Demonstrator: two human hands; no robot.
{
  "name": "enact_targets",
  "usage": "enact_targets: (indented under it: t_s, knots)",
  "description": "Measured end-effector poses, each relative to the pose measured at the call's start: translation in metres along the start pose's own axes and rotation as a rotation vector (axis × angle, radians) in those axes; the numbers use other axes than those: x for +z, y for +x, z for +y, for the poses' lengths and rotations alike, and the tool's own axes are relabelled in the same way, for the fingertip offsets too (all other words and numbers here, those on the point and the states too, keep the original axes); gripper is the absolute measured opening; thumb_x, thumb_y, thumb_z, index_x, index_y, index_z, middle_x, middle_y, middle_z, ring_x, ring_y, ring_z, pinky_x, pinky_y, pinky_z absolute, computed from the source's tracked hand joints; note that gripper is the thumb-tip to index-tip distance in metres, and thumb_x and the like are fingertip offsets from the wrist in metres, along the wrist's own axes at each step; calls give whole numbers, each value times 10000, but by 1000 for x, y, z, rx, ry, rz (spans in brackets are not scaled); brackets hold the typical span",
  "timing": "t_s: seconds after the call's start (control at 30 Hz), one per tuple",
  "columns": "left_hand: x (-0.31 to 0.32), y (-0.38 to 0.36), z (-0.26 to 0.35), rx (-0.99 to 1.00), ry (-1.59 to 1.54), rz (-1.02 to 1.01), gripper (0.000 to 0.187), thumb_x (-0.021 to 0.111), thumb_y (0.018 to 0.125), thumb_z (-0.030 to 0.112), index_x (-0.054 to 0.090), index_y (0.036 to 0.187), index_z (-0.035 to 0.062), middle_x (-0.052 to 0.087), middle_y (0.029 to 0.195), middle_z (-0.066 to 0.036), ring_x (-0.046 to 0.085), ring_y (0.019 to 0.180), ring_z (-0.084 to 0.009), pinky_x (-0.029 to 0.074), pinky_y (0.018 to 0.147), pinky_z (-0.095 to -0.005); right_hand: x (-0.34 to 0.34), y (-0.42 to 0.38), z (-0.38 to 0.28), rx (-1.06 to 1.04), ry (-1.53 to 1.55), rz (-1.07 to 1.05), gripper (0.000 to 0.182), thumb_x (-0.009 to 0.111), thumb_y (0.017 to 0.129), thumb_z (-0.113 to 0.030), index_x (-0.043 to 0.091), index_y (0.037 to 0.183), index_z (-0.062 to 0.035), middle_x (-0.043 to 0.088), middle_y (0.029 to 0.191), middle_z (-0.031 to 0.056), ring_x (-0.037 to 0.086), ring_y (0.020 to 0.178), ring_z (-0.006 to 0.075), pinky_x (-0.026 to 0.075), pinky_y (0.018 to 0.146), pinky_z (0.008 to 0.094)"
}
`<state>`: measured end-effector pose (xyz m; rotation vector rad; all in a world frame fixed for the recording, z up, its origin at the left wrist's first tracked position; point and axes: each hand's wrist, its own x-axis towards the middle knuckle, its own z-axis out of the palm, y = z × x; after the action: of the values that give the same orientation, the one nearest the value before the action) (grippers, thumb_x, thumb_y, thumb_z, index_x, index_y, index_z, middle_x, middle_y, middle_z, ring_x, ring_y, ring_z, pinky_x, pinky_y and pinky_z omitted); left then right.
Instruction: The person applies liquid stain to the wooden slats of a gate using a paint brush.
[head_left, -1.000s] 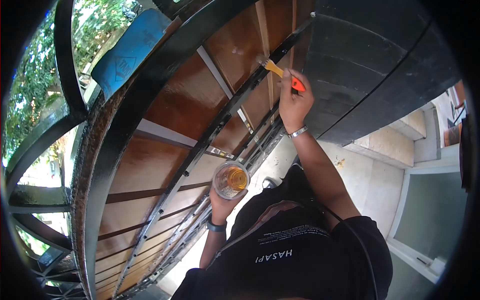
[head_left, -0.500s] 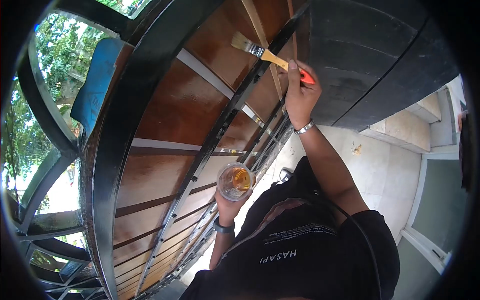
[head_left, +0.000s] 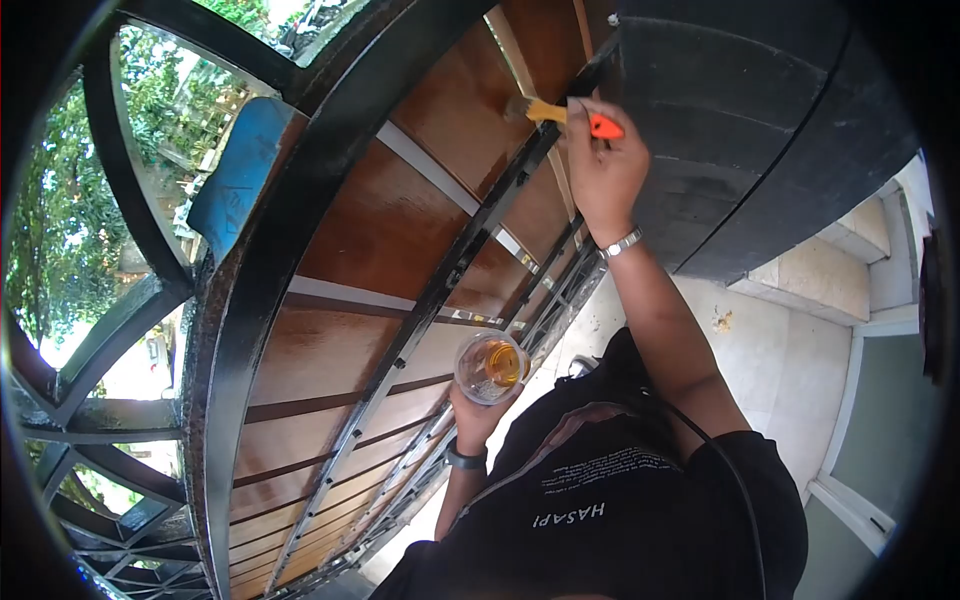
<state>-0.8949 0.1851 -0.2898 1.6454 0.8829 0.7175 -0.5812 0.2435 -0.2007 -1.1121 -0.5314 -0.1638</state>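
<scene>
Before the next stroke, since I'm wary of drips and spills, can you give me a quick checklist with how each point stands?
1. Brush gripped in the right hand: ok.
2. Plastic cup held in the left hand: ok.
3. Amber liquid in the cup: ok, some shows.
4. Cup open for dipping: ok, no lid.
5. Bristles touching the wood panel: cannot tell, blurred.
6. Bristles free of drips: cannot tell, too small and blurred.

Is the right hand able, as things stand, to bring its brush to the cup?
Probably yes: the left hand holds the open cup, and nothing visible blocks the right hand or its brush.
</scene>
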Motion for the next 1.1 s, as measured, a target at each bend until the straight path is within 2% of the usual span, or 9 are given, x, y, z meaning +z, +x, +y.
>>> enact_targets:
  t_s: [0.13,0.23,0.33,0.43,0.63,0.73,0.87,1.03,1.1]
  knots:
    - [2,-4,-7,22,-3,35,777,862,676,151,470,1328,-7,566,1278,-135,544,1206,-236,413,1055,-375,21,25,-44,-19,289,50,163,688,902,-119,665,946,37,682,824,64,640,676,91,507,628,217]
    - [5,-10,-9,15,-10,52,780,865,672,136,472,1329,-8,574,1274,-134,554,1193,-235,417,1051,-376,25,32,-43,-107,298,121,163,672,916,-121,652,956,36,671,827,67,638,679,91,516,624,217]
    - [8,-13,-9,10,17,54,777,864,671,112,473,1331,-9,582,1269,-133,562,1183,-232,419,1049,-377,23,25,-41,-32,439,167,175,654,931,-124,638,985,42,664,825,70,637,677,100,534,632,225]
    - [13,-16,-4,-1,12,47,750,861,667,88,488,1311,-10,581,1269,-133,570,1177,-226,440,1034,-375,21,15,-6,-5,352,152,209,619,957,-141,622,1015,60,694,842,123,688,718,154,546,658,244]
    - [18,-18,0,-42,-21,31,783,856,672,77,458,1341,-17,563,1296,-137,543,1212,-234,415,1059,-383,-12,-21,53,163,275,179,212,631,957,-160,625,1014,45,681,855,89,665,724,119,524,678,229]
    - [21,-18,-3,-44,-12,20,784,853,671,69,456,1341,-16,560,1298,-138,540,1217,-238,413,1062,-386,-35,-31,74,251,102,139,195,654,934,-151,654,988,36,698,905,98,676,828,149,527,745,265]
    - [27,-14,0,-15,-12,11,775,847,673,60,456,1337,-15,561,1292,-141,542,1214,-239,415,1061,-386,-41,-21,66,145,-67,115,176,662,926,-147,666,969,24,695,907,107,674,835,154,527,742,272]
    - [33,-16,6,-9,-20,34,816,858,669,87,432,1357,-22,548,1308,-140,541,1206,-233,419,1054,-391,-3,29,-2,-161,195,72,175,686,910,-133,664,978,26,684,872,87,653,744,138,519,680,267]
    - [37,-18,6,20,-32,101,723,862,660,75,509,1287,1,599,1244,-120,590,1147,-213,469,1001,-357,2,37,-29,-139,283,41,178,684,913,-132,660,988,28,678,871,76,643,734,125,514,671,257]
